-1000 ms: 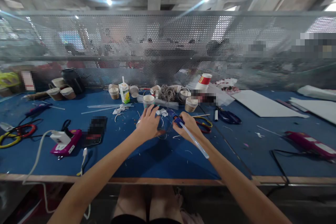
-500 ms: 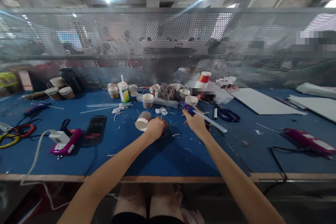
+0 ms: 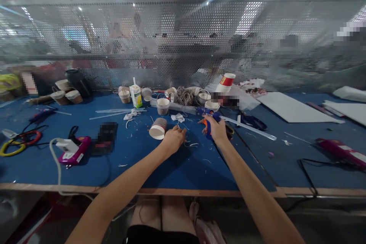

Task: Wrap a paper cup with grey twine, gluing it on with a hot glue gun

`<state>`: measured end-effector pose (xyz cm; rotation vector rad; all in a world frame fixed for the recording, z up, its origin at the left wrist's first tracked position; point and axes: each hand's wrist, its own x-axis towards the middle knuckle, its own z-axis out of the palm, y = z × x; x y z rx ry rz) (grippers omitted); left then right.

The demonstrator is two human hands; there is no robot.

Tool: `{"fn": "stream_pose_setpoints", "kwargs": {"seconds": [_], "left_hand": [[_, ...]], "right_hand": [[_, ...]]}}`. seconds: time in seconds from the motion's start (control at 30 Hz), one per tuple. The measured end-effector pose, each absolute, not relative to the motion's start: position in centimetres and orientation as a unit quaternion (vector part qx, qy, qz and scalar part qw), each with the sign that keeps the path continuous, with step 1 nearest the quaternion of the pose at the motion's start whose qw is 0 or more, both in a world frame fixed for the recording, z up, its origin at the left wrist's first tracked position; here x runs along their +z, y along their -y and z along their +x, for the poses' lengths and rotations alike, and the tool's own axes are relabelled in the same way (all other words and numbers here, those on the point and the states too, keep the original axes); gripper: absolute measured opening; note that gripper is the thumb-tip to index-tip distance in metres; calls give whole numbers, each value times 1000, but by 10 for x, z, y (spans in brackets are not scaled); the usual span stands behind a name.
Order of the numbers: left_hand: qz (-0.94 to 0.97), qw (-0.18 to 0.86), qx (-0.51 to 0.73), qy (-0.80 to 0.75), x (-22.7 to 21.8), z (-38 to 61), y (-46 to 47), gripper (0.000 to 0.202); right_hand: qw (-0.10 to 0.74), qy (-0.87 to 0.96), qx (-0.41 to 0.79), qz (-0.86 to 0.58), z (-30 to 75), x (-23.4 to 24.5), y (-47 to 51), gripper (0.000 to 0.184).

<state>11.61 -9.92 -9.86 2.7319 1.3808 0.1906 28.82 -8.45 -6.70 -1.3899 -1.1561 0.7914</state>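
Note:
My right hand [image 3: 216, 127] is wrapped round the handle of a blue glue gun [image 3: 208, 112]. A long clear glue stick [image 3: 248, 126] runs out of the gun's back end to the right. The gun's front points left, above the blue mat. My left hand [image 3: 175, 139] is low over the mat with its fingers curled and pressed together. Whatever they pinch, if anything, is too small to make out. Just left of that hand a small paper cup [image 3: 158, 129] lies on its side, its white mouth facing me. Beyond it stands a small handled bucket [image 3: 162, 106].
A heap of grey cord [image 3: 185, 96], a drink carton [image 3: 136, 96] and several small buckets line the back by the mesh screen [image 3: 183, 45]. Purple power strips [image 3: 76, 150] sit at left and right. Scissors [image 3: 20, 143] lie far left, white boards [image 3: 297, 106] at right.
My right hand has taken a fuller grip on the glue gun, and its glue stick points further right. My left hand has shifted slightly right of the cup. The view has tilted a little.

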Motion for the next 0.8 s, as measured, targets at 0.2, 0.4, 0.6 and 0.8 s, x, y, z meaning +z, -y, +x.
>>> {"fn": "stream_pose_setpoints", "kwargs": {"seconds": [0.2,0.4,0.6,0.8], "left_hand": [[888,10,76,-454,-74,122,125,40],[891,119,76,-431,-89,97,218,31],[932,219,124,-262,-164,85,251,39],[925,214,121,-291,-203,89,290,29]], "right_hand": [[519,529,337,-581,283,-64,87,25],[390,723,55,-568,292,-75,95,18],[240,774,-45,-584,300,-94,92,11],[232,779,-62,-580,300,-100,90,11]]}}
